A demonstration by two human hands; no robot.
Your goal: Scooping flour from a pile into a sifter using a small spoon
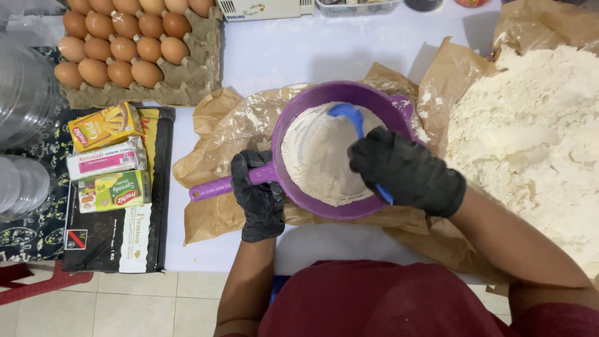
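A purple sieve (293, 112) with a long handle sits over brown paper (218, 125) in the middle of the table, and white flour (318, 162) fills it. My left hand (257, 193), in a black glove, grips the sieve's handle close to the bowl. My right hand (405, 170), also gloved in black, holds a blue spoon (349, 115) whose bowl rests in the flour inside the sieve.
A large heap of flour (530, 143) lies on brown paper at the right. A cardboard tray of brown eggs (125, 47) stands at the back left. Three small boxes (107, 159) lie on a black packet (112, 237). Clear plastic tubs (22, 93) line the left edge.
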